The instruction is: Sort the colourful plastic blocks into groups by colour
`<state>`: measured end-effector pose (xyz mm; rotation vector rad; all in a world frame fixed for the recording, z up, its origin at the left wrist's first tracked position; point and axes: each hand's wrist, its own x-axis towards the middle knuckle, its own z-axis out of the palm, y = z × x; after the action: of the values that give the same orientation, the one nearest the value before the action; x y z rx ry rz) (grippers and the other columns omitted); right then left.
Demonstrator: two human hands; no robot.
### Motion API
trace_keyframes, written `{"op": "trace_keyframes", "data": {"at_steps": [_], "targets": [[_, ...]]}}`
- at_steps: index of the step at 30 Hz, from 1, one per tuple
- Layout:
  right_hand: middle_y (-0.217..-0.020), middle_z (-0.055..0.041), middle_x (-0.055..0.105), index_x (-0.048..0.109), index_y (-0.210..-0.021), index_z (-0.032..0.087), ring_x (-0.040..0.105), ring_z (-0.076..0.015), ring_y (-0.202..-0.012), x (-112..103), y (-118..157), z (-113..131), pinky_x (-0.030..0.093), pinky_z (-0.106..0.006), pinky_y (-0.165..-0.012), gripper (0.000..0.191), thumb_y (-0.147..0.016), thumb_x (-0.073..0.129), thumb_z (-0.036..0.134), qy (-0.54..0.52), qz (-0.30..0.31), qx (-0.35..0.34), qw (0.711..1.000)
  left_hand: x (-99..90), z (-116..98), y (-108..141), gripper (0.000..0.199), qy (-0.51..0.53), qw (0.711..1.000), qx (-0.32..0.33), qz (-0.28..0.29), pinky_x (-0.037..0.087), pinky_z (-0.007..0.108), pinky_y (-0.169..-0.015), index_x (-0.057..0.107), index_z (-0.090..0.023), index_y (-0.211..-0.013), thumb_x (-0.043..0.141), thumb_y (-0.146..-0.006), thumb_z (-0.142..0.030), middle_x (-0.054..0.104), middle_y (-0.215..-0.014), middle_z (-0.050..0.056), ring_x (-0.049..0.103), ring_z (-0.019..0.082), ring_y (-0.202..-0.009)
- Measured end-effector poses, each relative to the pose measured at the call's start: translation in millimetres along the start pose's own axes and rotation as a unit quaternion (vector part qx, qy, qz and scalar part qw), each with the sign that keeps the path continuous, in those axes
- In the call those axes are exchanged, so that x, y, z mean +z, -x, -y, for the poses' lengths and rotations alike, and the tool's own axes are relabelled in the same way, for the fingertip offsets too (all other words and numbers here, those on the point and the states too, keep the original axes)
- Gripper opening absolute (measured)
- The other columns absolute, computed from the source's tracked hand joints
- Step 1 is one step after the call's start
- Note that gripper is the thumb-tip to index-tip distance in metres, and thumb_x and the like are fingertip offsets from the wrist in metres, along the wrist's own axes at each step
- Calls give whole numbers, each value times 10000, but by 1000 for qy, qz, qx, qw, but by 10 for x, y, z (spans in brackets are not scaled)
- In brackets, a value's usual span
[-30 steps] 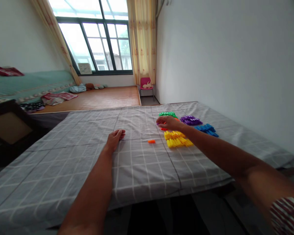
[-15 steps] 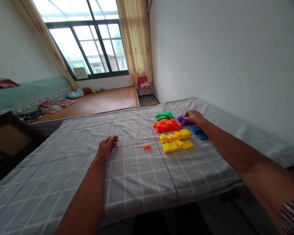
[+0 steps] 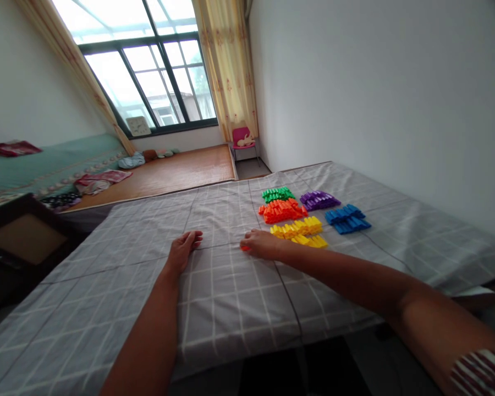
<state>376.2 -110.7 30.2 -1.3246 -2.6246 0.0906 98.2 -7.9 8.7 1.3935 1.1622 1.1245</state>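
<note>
- Currently, loose orange piece [image 3: 245, 247]: at nine o'clock from the right hand [image 3: 259, 243], under its fingertips; long axis hidden.
- Right hand: nearer, touching; fingers bunched (whether pinched tight, cannot tell).
- Left hand [image 3: 184, 245]: half-curled on grey cloth [image 3: 218, 297], seemingly empty; piece well apart at three o'clock.
- Yellow pile [image 3: 303, 227]: two o'clock from right hand.

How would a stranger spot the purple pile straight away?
Find the grey checked cloth and look toward the white wall on the right. The purple pile lies right of the green pile, just beyond the blue pile; no other pile shares its colour.
</note>
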Motion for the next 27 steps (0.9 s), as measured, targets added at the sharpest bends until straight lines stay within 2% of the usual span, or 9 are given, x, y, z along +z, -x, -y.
{"op": "trace_keyframes", "data": {"at_steps": [2,5,7,9,11,14,17,22,27], "targets": [[-958,-67,700,706,-960,195,623,-200,-881,0,-17,-51,452,-268,-741,181,-844,569,186,-15,4,19,1000,5,-6,-1,567,-4,1000,1,9,540,270,-701,713,-140,-868,740,-584,-630,706,-938,96,647,174,-806],[-942,-50,715,700,-987,195,641,-171,-856,-245,107,-370,459,-244,-750,191,-828,598,227,-53,-63,102,991,22,-7,-9,567,-4,1000,0,15,531,265,-691,714,-143,-860,735,-581,-636,708,-917,90,643,166,-785],[-906,-40,723,699,-972,199,645,-157,-813,-493,276,-668,465,-235,-728,192,-835,603,292,-50,-135,224,964,38,0,-18,562,-11,1000,4,18,527,270,-687,715,-146,-851,722,-589,-643,707,-896,86,642,168,-776],[-849,-9,726,709,-921,224,643,-152,-772,-714,473,-948,465,-220,-682,168,-812,621,318,-32,-165,337,927,54,10,-27,556,-19,999,9,24,522,276,-683,716,-147,-837,713,-595,-648,705,-862,80,640,170,-765],[-777,-9,719,715,-862,213,640,-160,-733,-845,635,-1153,460,-221,-646,157,-810,616,323,-18,-169,374,912,65,20,-34,556,-21,999,14,28,517,281,-677,716,-148,-822,708,-593,-654,702,-833,75,637,170,-748],[-745,-32,715,712,-824,177,634,-157,-684,-845,719,-1329,445,-218,-600,154,-799,618,297,-7,-163,400,902,72,37,-39,555,-20,999,21,35,514,291,-674,716,-152,-811,705,-589,-659,704,-832,76,635,173,-731],[-808,-54,725,711,-856,153,634,-146,-701,-724,631,-1449,427,-207,-590,175,-792,626,292,3,-147,438,887,76,57,-42,540,-15,999,29,38,514,298,-685,720,-157,-813,698,-603,-654,708,-839,77,637,178,-734],[-845,-60,727,721,-871,155,632,-153,-764,-657,496,-1575,402,-217,-633,248,-835,576,353,41,-124,434,892,88,72,-45,515,-8,999,30,37,509,298,-684,717,-157,-798,695,-612,-637,701,-766,70,641,184,-722],[-872,-68,724,708,-867,172,633,-174,-797,-751,819,-1483,403,-236,-656,347,-895,458,411,56,-197,432,878,99,86,-65,491,5,999,33,37,515,295,-669,713,-160,-783,701,-604,-617,705,-759,67,643,175,-694]]}}
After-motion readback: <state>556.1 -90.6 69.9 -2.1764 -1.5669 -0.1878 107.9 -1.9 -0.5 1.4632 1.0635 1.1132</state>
